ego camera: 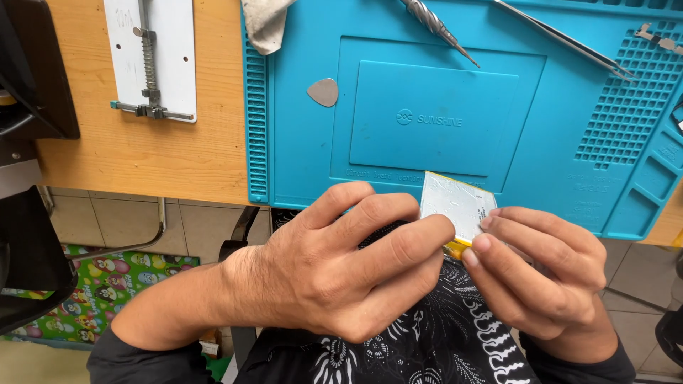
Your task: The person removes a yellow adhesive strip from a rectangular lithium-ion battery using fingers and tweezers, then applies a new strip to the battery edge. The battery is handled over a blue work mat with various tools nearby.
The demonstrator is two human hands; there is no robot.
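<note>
At the near edge of the blue work mat, above my lap, a flat silver pouch battery with yellow trim sits pinched between both my hands. My left hand curls around its left side and my right hand grips its right edge with the fingertips. Farther off on the mat lie a grey pick and tweezers, on the wooden bench.

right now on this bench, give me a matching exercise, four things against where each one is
Things:
1. silver pouch
2. grey pick
3. tweezers
4. white clamp plate

Places:
A. on the bare wood, left of the blue mat
B. held between both hands
C. on the mat's left part
D. on the mat's upper right

Pairs: 1-B, 2-C, 3-D, 4-A
</note>
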